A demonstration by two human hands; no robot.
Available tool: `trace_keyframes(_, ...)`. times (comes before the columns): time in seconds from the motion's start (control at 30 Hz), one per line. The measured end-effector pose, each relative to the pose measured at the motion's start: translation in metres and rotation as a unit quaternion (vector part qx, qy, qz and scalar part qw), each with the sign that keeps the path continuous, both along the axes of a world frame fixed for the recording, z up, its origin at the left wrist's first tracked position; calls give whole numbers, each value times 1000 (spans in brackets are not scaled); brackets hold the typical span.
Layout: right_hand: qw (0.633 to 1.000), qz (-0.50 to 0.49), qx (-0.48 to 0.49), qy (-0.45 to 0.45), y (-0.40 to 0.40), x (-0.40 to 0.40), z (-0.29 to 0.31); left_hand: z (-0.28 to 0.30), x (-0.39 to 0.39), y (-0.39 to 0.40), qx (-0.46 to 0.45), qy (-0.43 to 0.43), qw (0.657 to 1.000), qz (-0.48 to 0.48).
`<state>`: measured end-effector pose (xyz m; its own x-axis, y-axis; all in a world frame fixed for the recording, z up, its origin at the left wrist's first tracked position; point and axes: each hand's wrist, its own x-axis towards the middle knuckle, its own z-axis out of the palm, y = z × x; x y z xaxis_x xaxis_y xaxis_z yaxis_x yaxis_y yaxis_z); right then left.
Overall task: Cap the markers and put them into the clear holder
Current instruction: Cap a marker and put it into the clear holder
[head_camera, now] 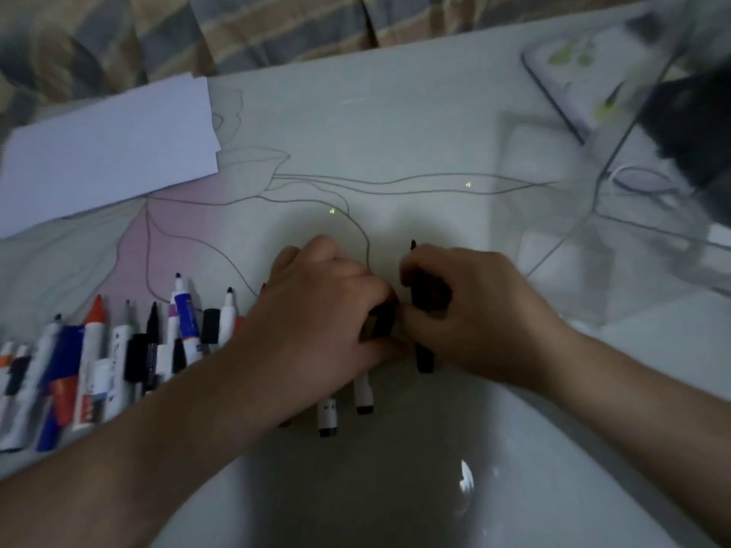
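- Hands at centre of the frame, close together over a pale glossy table (395, 124) printed with a thin-lined flower pattern.
- Right hand (470, 310): fingers closed around a black marker (422, 310). Its uncapped tip points toward the upper edge of the frame, and its tail end shows below the hand.
- Left hand (320, 310): fingers curled, pinching a small black cap (381, 322) just beside the black marker's barrel. Cap and marker look to be touching or nearly so; blur prevents a firm call.
- Two white markers (344, 405) with black ends lie on the table under the left hand, tails toward the lower edge of the frame.
- Row of markers (110, 357) at lower left, lying side by side with tips toward the upper edge. Several are uncapped: black tips, one orange tip. One barrel carries a blue label. Loose black caps sit among them.
- Clear holder (617, 215) at right of the frame, well apart from the row and just beyond the right hand. It is transparent and blurred; its contents cannot be read.
- White paper sheets (110, 152) lie at upper left, overlapping the table edge.
- Phone (577, 73) with a pale patterned case rests at upper right, beside a dark blurred object.
- Striped fabric (237, 25) runs along the top of the frame behind the table.
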<state>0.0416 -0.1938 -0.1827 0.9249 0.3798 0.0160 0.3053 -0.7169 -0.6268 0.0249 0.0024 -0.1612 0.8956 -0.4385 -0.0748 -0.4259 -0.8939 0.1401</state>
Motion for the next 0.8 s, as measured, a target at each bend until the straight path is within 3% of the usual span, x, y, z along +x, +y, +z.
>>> trace_keyframes(0.1, 998, -48, 37, 35, -5, -2, 0, 24, -7, 0, -97, 19, 994, 43)
trace_keyframes(0.2, 997, -58, 32, 46, -5, -6, 4, 55, -22, 5, -234, 45, 967, 96)
trace_keyframes(0.4, 982, -139, 108, 75, 11, -21, 51, 101, -69, 22, -479, 97, 856, 172)
trace_keyframes(0.5, 987, -123, 107, 14, 10, -37, 114, 122, -87, 29, -509, 86, 835, 188)
trace_keyframes(0.6, 985, -106, 108, -78, -7, -62, 168, 144, -93, 32, -496, 43, 842, 208)
trace_keyframes(0.8, 953, -37, -60, -294, -22, -102, 186, 155, -107, 17, -513, -16, 830, 219)
